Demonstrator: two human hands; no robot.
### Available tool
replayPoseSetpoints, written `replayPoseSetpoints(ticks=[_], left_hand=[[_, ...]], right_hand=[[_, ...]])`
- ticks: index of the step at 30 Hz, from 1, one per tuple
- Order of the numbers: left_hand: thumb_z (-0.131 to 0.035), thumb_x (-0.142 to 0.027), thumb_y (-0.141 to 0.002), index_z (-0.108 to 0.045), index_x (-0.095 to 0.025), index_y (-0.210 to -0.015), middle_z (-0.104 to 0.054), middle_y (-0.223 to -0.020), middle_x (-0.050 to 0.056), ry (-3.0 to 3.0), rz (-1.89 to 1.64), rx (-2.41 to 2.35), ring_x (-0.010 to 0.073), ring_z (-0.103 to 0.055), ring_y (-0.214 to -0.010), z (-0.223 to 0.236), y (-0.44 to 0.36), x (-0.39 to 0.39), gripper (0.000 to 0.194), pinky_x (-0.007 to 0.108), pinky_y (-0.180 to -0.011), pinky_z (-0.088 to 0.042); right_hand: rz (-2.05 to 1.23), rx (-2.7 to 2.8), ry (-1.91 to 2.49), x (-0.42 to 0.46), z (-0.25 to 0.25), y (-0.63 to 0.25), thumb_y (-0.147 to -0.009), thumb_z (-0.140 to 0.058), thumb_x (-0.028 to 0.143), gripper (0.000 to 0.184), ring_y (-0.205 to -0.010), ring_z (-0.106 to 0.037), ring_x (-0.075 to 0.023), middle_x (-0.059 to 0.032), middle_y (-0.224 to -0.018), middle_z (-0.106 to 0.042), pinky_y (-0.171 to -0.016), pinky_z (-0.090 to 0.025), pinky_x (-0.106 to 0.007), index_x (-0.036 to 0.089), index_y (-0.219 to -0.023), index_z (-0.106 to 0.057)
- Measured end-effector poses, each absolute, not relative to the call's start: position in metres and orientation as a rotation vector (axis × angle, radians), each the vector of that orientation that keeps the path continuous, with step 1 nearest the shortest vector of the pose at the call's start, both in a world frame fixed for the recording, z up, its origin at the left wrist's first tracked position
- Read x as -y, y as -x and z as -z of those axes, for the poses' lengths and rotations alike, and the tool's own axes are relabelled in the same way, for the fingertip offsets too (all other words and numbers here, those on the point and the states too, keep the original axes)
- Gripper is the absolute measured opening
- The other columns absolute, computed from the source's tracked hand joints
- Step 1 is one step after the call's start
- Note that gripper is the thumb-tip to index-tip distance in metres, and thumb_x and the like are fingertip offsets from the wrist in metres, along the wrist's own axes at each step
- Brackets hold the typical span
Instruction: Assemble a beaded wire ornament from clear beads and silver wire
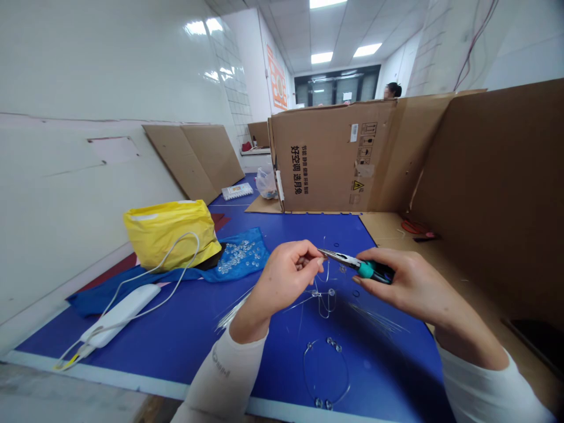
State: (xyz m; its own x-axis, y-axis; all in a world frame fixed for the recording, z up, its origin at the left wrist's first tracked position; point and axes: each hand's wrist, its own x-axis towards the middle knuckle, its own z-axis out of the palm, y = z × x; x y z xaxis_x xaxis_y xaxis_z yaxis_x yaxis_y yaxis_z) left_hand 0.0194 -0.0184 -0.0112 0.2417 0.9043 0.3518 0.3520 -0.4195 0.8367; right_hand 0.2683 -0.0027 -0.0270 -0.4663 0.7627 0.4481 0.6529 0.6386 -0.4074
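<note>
My left hand (291, 270) is closed in a pinch on a thin clear wire (326, 271), near the middle of the view. My right hand (403, 279) is wrapped round the green and black handles of needle-nose pliers (342, 257). Their tips point left and meet the wire at my left fingertips; whether the jaws grip it is too small to tell. Below hang wire loops with clear beads (331, 292). Nearer me on the blue tabletop (273, 364) lies a rounded wire loop (348, 376) strung with several clear beads.
Loose clear beads (238, 257) lie on a blue cloth (259, 242) beside a yellow bag (171, 235). At left is a white power strip (127, 311) with its cable. Thin wires (379, 319) lie below my hands. Cardboard (326, 158) walls the back and right; red-handled scissors (414, 227) lie there.
</note>
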Motion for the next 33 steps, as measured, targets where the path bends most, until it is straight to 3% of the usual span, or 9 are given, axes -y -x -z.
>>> replayPoseSetpoints(ticks=[26, 33], left_hand=[[-0.062, -0.024, -0.089, -0.066, -0.016, -0.085, -0.069, -0.071, 0.001, -1.779, -1.313, -1.175, 0.0070, -0.056, -0.049, 0.0147, -0.0184, 0.0166, 0.010, 0.019, -0.047, -0.045], [-0.062, -0.025, -0.091, -0.067, -0.016, -0.084, -0.070, -0.070, 0.002, -1.804, -1.351, -1.211, 0.0077, -0.058, -0.049, 0.0177, -0.0167, 0.0157, 0.012, 0.020, -0.048, -0.046]], right_hand=[[-0.301, 2.252, 1.096, -0.0036, 0.0276, -0.2736, -0.091, -0.067, 0.037, 0.020, -0.077, -0.070, -0.0185, -0.0015, -0.093, -0.078, -0.066, -0.052, -0.030, 0.027, -0.108, -0.074], [-0.068, 2.325, 1.041, 0.0013, 0.0247, -0.2730, -0.092, -0.062, 0.027, 0.021, -0.076, -0.067, -0.0193, -0.0026, -0.092, -0.074, -0.066, -0.049, -0.032, 0.025, -0.110, -0.071]])
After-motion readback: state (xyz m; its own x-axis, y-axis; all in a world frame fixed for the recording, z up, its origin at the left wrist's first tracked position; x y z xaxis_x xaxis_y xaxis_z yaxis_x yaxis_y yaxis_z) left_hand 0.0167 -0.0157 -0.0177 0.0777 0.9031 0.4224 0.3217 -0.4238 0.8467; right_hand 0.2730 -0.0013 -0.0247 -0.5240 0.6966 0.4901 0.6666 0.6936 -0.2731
